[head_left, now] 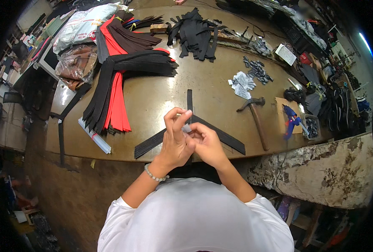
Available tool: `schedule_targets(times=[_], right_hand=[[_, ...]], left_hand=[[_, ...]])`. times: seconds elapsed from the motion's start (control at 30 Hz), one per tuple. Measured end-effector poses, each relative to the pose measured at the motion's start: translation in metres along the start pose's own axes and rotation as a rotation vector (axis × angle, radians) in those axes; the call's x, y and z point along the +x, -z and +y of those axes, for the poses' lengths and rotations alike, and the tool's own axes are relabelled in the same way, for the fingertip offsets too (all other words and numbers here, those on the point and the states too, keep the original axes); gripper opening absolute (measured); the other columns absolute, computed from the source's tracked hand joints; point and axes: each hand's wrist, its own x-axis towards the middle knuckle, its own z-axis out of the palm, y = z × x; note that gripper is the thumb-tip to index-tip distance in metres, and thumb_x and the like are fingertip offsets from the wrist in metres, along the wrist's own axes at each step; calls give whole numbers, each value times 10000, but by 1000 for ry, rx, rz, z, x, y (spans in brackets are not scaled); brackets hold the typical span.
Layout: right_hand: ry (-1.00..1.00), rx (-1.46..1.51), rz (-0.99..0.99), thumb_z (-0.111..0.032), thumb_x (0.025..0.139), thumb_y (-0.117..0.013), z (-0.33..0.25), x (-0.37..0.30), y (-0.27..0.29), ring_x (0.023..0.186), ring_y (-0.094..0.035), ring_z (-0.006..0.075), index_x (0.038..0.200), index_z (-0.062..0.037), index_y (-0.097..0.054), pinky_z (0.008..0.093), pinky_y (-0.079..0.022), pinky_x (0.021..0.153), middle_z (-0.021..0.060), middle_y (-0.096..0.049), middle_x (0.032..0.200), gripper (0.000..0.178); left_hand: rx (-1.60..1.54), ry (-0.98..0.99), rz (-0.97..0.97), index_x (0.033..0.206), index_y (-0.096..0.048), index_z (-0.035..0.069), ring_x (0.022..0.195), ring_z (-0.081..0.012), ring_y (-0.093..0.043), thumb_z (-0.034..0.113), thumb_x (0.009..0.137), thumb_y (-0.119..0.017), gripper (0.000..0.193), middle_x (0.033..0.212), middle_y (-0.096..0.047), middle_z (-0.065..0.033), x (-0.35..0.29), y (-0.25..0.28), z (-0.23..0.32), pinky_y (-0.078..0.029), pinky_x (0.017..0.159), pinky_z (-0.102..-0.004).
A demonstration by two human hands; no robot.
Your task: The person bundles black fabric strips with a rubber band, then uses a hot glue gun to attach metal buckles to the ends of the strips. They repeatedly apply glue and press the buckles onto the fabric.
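Observation:
My left hand [174, 136], with a beaded bracelet at the wrist, and my right hand [208, 146] meet above the table's near edge. Between them is a small whitish piece [187, 128], too small to name surely; my right fingers pinch it. The left fingers are bent beside it, and what they grip is hidden. Below the hands, black straps lie in a forked shape: one strap [190, 99] points away from me, a stack [151, 143] slants to the left and another strap [226, 138] to the right. Their meeting point is covered by my hands.
A hammer [258, 122] lies to the right, near a blue glue gun [290, 115]. White labels [242, 82] and small dark pieces [258, 70] are piled behind it. Black and red strap bundles [115, 101] spread to the left, beside clear sticks [95, 136]. More black straps [195, 35] lie farther back.

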Motion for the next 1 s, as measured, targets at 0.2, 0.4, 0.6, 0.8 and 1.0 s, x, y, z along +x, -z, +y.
schedule_targets(times=[0.2, 0.4, 0.6, 0.8, 1.0], right_hand=[[40, 156, 133, -111, 970, -594, -12, 3, 20, 825, -651, 135, 1069, 43, -593, 270, -565, 734, 101, -665, 947, 183], [-101, 486, 2, -187, 1003, -546, -10, 0, 27, 757, -656, 157, 1016, 21, -598, 285, -579, 644, 105, -656, 898, 214], [-236, 571, -257, -228, 986, -582, 2, 3, 41, 688, -641, 126, 968, -24, -590, 247, -563, 587, 79, -641, 850, 206], [-399, 708, -320, -236, 988, -579, -1, 6, 48, 679, -646, 132, 994, -21, -587, 243, -570, 595, 75, -642, 823, 216], [-349, 633, -182, -184, 988, -570, -12, 1, 41, 714, -674, 169, 1068, 32, -574, 270, -603, 633, 128, -662, 891, 231]], left_hand=[[-610, 674, 51, 1075, -673, -37, 820, -47, -601, 38, 888, -701, 204, 920, -673, -18, 4, 21, -2, -486, 717, -183], [-764, 740, -42, 1081, -660, -42, 876, -81, -613, 68, 909, -680, 205, 965, -673, -56, 6, 22, -4, -503, 786, -225], [-868, 703, -224, 1092, -645, -40, 909, -109, -611, 53, 913, -659, 203, 970, -661, -57, 17, 15, -1, -493, 837, -263], [-402, 351, -178, 1038, -680, 10, 882, -156, -621, 23, 870, -683, 169, 984, -641, -67, 17, 15, -1, -499, 805, -280], [245, -376, -74, 1021, -705, 47, 868, -174, -639, 25, 837, -706, 186, 1020, -644, -77, 28, 28, -5, -511, 740, -281]])
